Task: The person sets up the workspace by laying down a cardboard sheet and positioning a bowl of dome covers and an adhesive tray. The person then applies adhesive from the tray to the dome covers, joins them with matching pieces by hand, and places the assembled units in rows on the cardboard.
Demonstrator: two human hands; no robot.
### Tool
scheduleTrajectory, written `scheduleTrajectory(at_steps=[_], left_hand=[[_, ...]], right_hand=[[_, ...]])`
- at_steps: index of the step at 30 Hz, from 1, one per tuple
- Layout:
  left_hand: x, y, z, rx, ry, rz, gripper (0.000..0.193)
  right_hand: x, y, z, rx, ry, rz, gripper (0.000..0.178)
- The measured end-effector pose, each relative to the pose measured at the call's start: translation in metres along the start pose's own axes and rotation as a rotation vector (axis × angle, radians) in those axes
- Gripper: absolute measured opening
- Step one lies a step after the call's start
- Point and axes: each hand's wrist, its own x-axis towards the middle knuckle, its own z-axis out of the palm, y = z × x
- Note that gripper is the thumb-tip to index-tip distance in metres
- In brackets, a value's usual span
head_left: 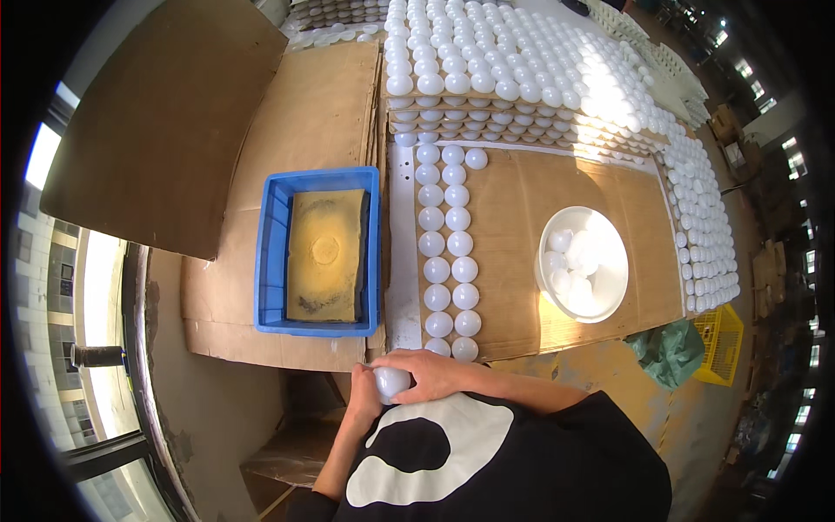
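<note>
Close to my body, just off the front edge of the cardboard, a white bulb cover (391, 383) is held between both hands. My left hand (364, 391) grips its left side. My right hand (430, 374) wraps over its top and right side, fingers closed. What lies under the cover is hidden. Ahead and slightly left of the hands, a blue plastic bin (262, 261) holds a yellowish, dark-stained sponge pad (326, 230) with a round mark in its middle. Two columns of similar white covers (457, 218) stand on the cardboard to the right of the bin.
A white bucket (620, 287) with several covers stands on the cardboard sheet (513, 226) at right. Stacked layers of white covers (504, 61) fill the back and far right. A tall cardboard panel (156, 122) leans at left. A yellow crate (720, 344) and green bag (670, 354) sit lower right.
</note>
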Motion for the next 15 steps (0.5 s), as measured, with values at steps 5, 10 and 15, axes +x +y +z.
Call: scheduleTrajectory(at_steps=[5, 10, 15], left_hand=[[-0.010, 0.023, -0.052, 0.211, -0.207, 0.052, 0.030], [-0.022, 0.045, -0.096, -0.357, -0.289, 0.047, 0.030], [-0.024, 0.020, -0.134, -0.374, -0.292, 0.202, 0.034]], right_hand=[[0.030, -0.022, 0.034, 0.059, 0.180, 0.084, 0.065], [0.075, -0.024, 0.030, 0.487, 0.265, 0.210, 0.064], [0.175, -0.001, -0.028, -0.609, 0.638, 0.106, 0.070]])
